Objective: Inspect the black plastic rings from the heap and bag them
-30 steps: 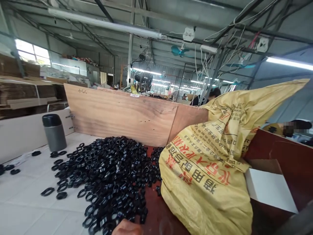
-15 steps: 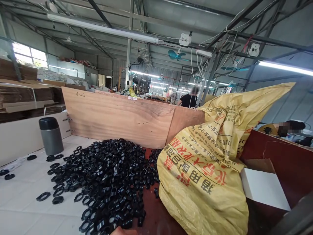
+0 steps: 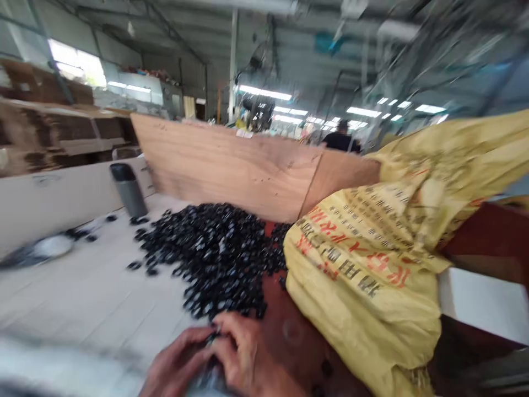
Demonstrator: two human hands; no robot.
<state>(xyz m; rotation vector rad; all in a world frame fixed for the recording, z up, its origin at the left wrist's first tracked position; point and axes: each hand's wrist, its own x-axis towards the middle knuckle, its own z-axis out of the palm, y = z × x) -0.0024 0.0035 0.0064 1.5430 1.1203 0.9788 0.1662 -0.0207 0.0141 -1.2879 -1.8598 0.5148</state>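
On the table [image 3: 103,300], black rings [image 3: 219,253] are lying heaped. Left hand [image 3: 177,358] and right hand [image 3: 247,350] are meeting; I can't tell their grip.

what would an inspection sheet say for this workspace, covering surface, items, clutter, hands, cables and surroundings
Surface: flat white covering at left; dark red tabletop showing at right.
Items: heap of small black ring-shaped pieces spread across both; a few strays lie to its left.
Clutter: dark grey cylindrical bottle with black lid beyond the strays; bulging yellow sack with red and black print right of the heap; white-and-brown cardboard box right of the sack.
Hands: left hand and right hand close together at the heap's near edge; grip too blurred to tell.
Cables: pale cables overhead at right, blurred.
Surroundings: light-brown wooden board behind; stacked brown cardboard at left; person in dark top farther back.
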